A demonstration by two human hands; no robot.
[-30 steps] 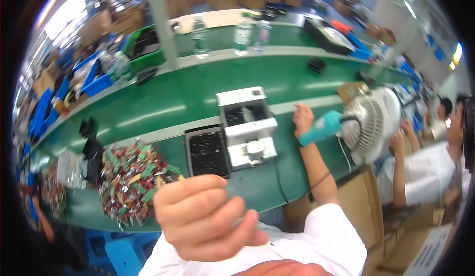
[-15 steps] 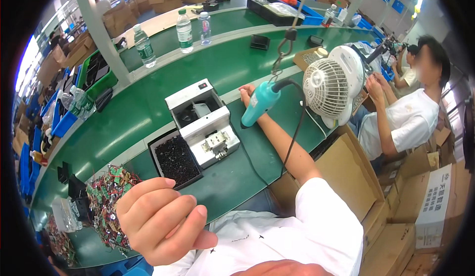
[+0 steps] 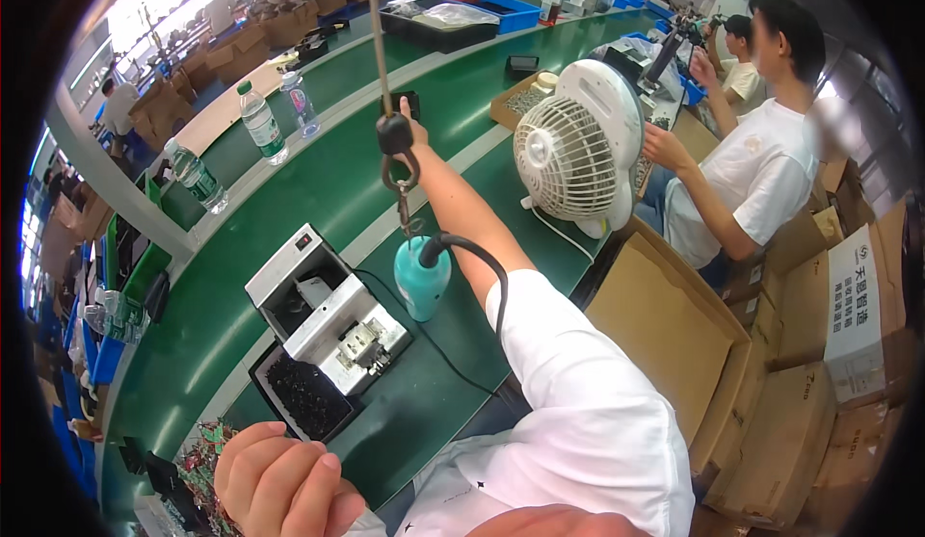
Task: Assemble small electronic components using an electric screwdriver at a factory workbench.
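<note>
My right arm stretches across the green conveyor. At its end my right hand (image 3: pixel 412 130) is closed on a small black plastic tray (image 3: pixel 414 104), partly hidden behind the hanging hook. A teal electric screwdriver (image 3: pixel 422 282) hangs from that hook (image 3: pixel 395 137) beside my forearm. At the lower left my left hand (image 3: pixel 279 479) is raised with its fingers curled; anything inside is hidden. Beyond it stands a white metal machine (image 3: pixel 337 320) with an open top and a small metal fixture. Against the machine rests a black bin (image 3: pixel 337 431) of small dark screws.
A white fan (image 3: pixel 568 157) stands to the right, near a co-worker in a white shirt (image 3: pixel 771 157). Another black tray (image 3: pixel 522 65) lies farther along the conveyor. Bottles (image 3: pixel 260 123) line the far ledge. Wired circuit boards (image 3: pixel 198 455) are heaped at left; cardboard boxes (image 3: pixel 665 344) stand at right.
My right hand has reached farther out over the conveyor to the small black tray. My view has swung right. My left hand stays curled, lower in the picture.
</note>
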